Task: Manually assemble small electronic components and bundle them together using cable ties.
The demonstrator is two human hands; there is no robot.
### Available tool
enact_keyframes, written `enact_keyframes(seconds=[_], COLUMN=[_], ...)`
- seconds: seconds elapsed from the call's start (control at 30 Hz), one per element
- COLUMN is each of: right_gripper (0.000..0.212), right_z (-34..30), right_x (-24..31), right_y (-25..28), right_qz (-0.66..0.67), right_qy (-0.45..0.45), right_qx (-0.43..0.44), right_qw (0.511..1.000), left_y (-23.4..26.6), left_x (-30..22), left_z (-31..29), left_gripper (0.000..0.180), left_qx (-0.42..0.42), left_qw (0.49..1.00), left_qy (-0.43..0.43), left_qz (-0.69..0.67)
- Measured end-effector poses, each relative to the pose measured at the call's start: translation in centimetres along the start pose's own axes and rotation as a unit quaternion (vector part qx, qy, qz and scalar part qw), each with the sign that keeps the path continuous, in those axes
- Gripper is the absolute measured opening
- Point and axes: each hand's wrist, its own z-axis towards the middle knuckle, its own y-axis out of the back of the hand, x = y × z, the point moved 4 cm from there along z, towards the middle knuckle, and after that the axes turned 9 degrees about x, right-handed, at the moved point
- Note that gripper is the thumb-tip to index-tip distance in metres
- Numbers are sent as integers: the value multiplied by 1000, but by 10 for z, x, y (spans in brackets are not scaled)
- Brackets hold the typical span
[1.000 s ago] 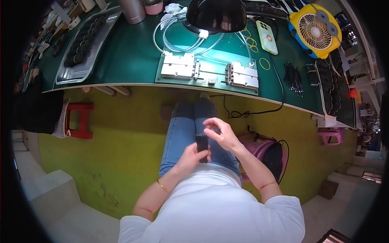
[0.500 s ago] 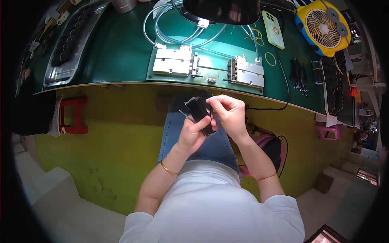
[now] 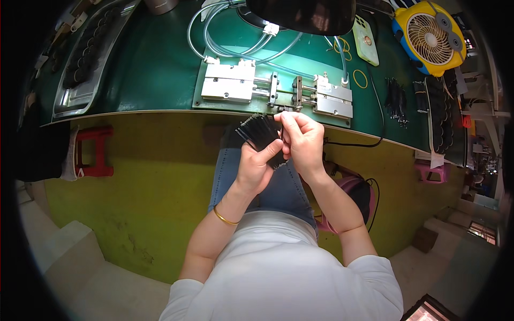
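Note:
A fanned bundle of thin black wires point(image 3: 260, 132) with small shiny ends is gripped in my left hand point(image 3: 255, 168), thumb across it. My right hand point(image 3: 305, 142) is at the bundle's right edge, thumb and fingertips pinched on a single thin black wire; its length is mostly hidden by the fingers. Just beyond, at the bench's edge, lies a metal fixture: a left cylinder block point(image 3: 229, 83) and a right cylinder block point(image 3: 333, 96) face each other. Their jaws stand out on rods with a small gap between.
Clear air hoses point(image 3: 206, 35) run behind the fixture, below a black lamp hood point(image 3: 302, 13). To the right are a phone point(image 3: 366, 45), rubber bands, a loose wire pile point(image 3: 396, 99) and a yellow fan point(image 3: 428, 40). A metal tray point(image 3: 72, 104) holds black coils at left.
The fixture's two jaws have moved toward each other. Both my hands have risen slightly toward the bench, and the bundle is more fanned out; the view has shifted a little.

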Motion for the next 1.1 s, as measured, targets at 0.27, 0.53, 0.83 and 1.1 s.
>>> enact_keyframes(seconds=[0.27,0.53,0.83,1.1], right_gripper=[18,21,18,18], right_z=[3,1,-9,-3], right_x=[-3,-2,9,1], right_y=[0,2,-8,0], right_qz=[38,-1,-65,-30], right_qy=[1,3,43,8], right_qx=[0,-8,13,-6], right_qw=[999,1000,997,1000], left_y=[0,-6,-7,-7], left_x=[-3,-4,-9,-5], left_z=[2,-1,-8,-5], left_gripper=[11,7,7,11], left_qx=[4,-8,-31,-44], left_qw=[1000,1000,999,999], left_qy=[4,18,7,-2], left_qz=[6,-6,6,0])
